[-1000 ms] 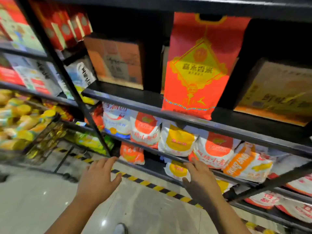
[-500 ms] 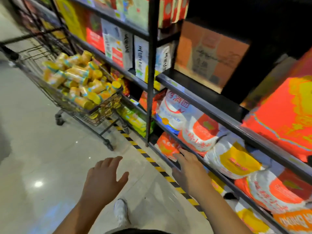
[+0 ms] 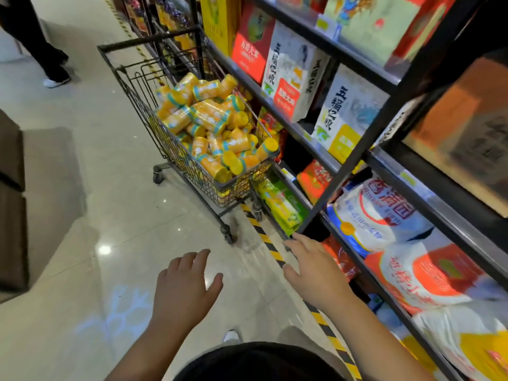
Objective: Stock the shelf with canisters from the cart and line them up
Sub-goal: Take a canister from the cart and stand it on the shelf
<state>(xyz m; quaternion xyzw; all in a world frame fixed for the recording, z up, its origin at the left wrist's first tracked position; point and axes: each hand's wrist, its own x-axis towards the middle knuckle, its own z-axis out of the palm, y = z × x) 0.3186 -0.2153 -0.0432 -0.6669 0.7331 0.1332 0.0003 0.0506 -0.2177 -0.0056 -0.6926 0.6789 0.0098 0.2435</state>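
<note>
Cart (image 3: 176, 149) of canisters (image 3: 209, 116) now looms closer — left hand (image 3: 184, 290), right hand (image 3: 313, 273) splayed, empty.

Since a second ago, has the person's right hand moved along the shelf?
Yes. The right hand moved along the shelf toward the cart: earlier well away from the black upright post, its fingertips now reach the post's foot.

The canisters (image 3: 211, 125) are lying heaped in the cart (image 3: 176, 149), which is standing just left of the shelf (image 3: 324, 158), ahead of both hands.
</note>
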